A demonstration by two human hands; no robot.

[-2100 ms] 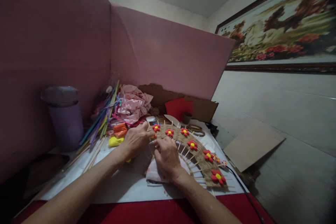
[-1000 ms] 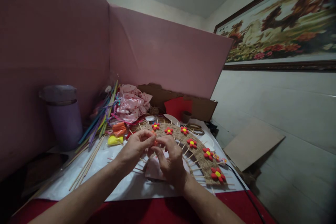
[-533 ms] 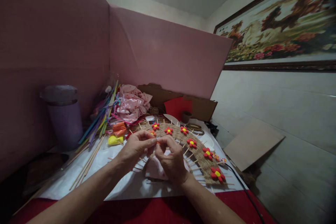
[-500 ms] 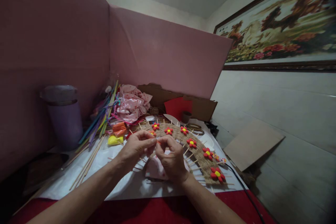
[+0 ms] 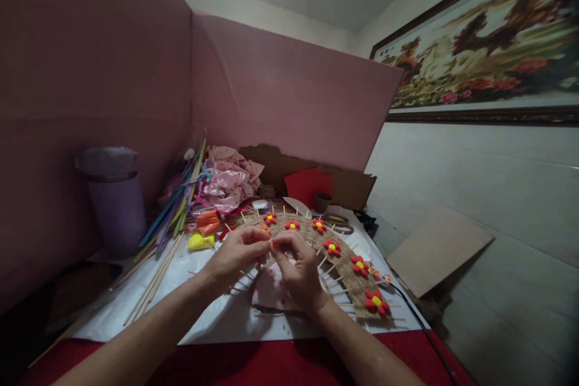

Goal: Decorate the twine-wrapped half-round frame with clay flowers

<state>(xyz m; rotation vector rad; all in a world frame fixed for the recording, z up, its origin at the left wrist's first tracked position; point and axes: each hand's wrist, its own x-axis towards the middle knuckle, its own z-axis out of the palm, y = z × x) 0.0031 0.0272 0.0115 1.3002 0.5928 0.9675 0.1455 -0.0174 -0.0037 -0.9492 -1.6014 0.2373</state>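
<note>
My left hand point(image 5: 242, 254) and my right hand point(image 5: 299, 268) meet fingertip to fingertip above the work. Between them shows a tiny bit of orange clay point(image 5: 272, 244), pinched by the right fingers; whether the closed left fingers grip it too is hard to tell. Beneath and behind lies a woven twine arch point(image 5: 348, 277) with wooden sticks poking out along both edges. Red flowers with yellow centres, such as the one at its lower right end point(image 5: 377, 302), sit along it. A white spotted piece point(image 5: 271, 289) lies inside the arch, partly behind my right hand.
Orange clay point(image 5: 207, 222) and yellow clay point(image 5: 200, 242) packets lie left of the arch, near loose sticks point(image 5: 154, 283). Scissors point(image 5: 338, 223), pink cloth point(image 5: 233, 178) and a brown cup point(image 5: 322, 201) stand behind. A purple tumbler point(image 5: 115, 205) is at left, a black cable point(image 5: 425, 332) at right.
The view has shifted slightly, so things appear a little further right. My hands stay together, and the orange bit between the fingertips shows more clearly.
</note>
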